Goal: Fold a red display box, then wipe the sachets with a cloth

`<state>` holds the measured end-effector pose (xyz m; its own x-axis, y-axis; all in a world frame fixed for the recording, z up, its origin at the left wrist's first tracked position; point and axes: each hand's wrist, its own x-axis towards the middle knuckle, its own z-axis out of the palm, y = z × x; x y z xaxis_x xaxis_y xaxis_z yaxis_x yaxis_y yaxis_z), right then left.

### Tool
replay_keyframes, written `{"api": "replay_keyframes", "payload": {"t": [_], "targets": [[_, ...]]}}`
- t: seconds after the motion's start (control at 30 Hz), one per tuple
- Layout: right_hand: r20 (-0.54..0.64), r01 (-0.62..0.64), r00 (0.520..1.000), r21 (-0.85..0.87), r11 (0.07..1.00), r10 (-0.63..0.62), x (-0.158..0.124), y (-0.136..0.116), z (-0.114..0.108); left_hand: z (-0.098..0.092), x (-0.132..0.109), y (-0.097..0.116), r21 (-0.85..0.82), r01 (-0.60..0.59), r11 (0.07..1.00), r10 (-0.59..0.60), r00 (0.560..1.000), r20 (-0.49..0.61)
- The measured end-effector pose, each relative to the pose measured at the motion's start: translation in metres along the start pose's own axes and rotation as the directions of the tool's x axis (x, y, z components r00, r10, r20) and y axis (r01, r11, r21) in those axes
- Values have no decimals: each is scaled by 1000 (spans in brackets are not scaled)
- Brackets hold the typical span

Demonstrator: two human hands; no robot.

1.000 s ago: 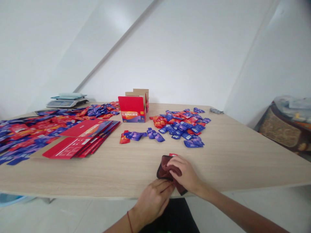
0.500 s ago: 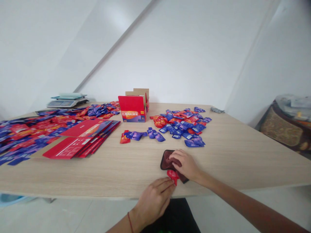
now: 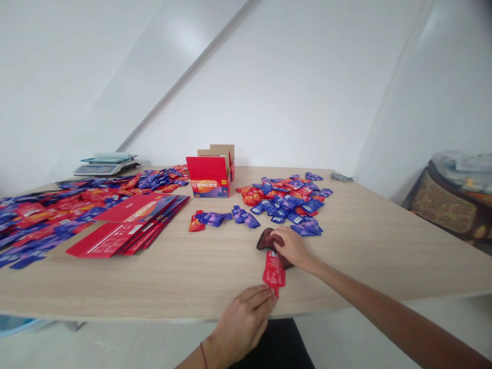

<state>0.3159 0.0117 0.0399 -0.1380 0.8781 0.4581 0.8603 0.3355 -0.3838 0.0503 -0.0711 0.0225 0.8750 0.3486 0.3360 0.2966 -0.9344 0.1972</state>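
A red sachet (image 3: 274, 271) lies on the table near its front edge, its narrow end towards me. My left hand (image 3: 244, 318) is closed, its fingertips pinning that narrow end. My right hand (image 3: 294, 248) grips a dark brown cloth with a black border (image 3: 266, 239), bunched under the fingers. The cloth covers the far end of the sachet and lies partly along its right side. Beyond the hands spreads a pile of blue and red sachets (image 3: 286, 201). A few more sachets (image 3: 213, 219) lie to the left of that pile.
Flat red cartons (image 3: 130, 225) are stacked on the left, beside a large heap of sachets (image 3: 46, 210). Open red boxes (image 3: 209, 179) stand at the back middle. A scale (image 3: 105, 166) is at the back left, a grey crumpled item (image 3: 341, 177) at the back right.
My right hand and the cloth have slid away from me along the sachet, uncovering more of it. My left hand has stayed on the narrow end.
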Motion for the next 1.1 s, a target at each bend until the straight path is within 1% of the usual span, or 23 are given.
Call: {"api": "replay_keyframes", "payload": {"t": [0.1, 0.17, 0.27, 0.37, 0.43, 0.53, 0.6, 0.67, 0.77, 0.9, 1.0, 1.1], "targets": [[-74, -50, 996, 11, 999, 50, 5, -1, -4, 0, 0, -1, 13, -5, 1000, 5, 1000, 3], [-169, -78, 982, 65, 995, 88, 7, -4, -12, 0, 0, -1, 15, -4, 1000, 4, 1000, -4], [-320, -70, 938, 195, 978, 131, 9, -13, -29, 0, -1, 0, 4, -9, 1000, 9, 999, -38], [-378, -35, 909, 347, 937, 174, 4, -29, -43, 0, 0, 0, -2, -18, 1000, 17, 998, -64], [-367, -23, 911, 408, 913, 187, -5, -42, -46, 0, 0, 0, 0, -18, 1000, 18, 998, -66], [-297, 6, 944, 453, 892, 145, -22, -62, -43, 0, 0, 0, 0, -25, 1000, 25, 998, -52], [-238, 14, 966, 444, 896, 103, -35, -72, -38, 0, 1, 0, -2, -30, 1000, 30, 999, -46], [-189, 13, 980, 399, 917, 68, -45, -77, -31, 0, 1, 0, -14, -22, 1000, 21, 999, -50], [-140, 11, 989, 336, 942, 38, -56, -77, -19, 0, 1, 1, -44, 0, 999, -3, 998, -58], [-79, 18, 997, 296, 955, 5, -64, -69, -5, -1, 2, 3, -73, 18, 997, -22, 998, -60], [-31, 13, 999, 260, 966, -5, -66, -64, 0, -2, 2, 4, -74, 18, 997, -23, 997, -71], [14, 7, 1000, 224, 975, -10, -64, -62, -1, -3, 3, 5, -65, 13, 998, -18, 997, -77]]}}
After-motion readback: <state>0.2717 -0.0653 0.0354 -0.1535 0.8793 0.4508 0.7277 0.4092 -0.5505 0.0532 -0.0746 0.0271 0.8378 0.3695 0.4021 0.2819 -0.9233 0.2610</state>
